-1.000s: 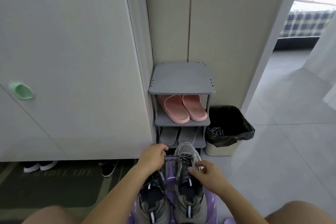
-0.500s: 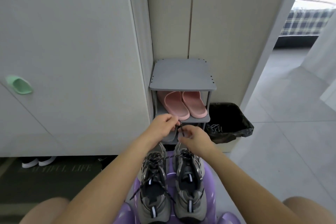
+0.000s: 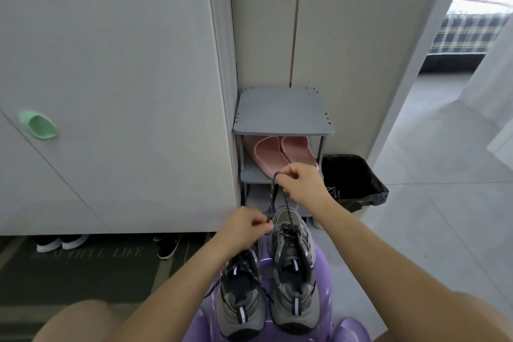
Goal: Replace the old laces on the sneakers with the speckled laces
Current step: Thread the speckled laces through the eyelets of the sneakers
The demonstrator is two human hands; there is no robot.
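Two grey sneakers stand side by side on a purple stool (image 3: 327,289), toes away from me. The right sneaker (image 3: 293,280) has a dark speckled lace (image 3: 273,194) pulled up out of its top eyelets. My right hand (image 3: 301,184) pinches the upper part of that lace, raised in front of the shoe rack. My left hand (image 3: 247,226) pinches the lace low down, just left of the right sneaker's toe. The left sneaker (image 3: 240,294) carries a loose speckled lace that trails over its side.
A grey shoe rack (image 3: 283,114) with pink slippers (image 3: 280,155) stands straight ahead against the wall. A bin with a black bag (image 3: 352,180), holding some laces, sits to its right. A white door with a green handle (image 3: 37,125) fills the left. Shoes and a dark mat lie at lower left.
My right hand has risen and drawn the lace up and taut. My left hand has dropped from beside it down to the right sneaker's toe.
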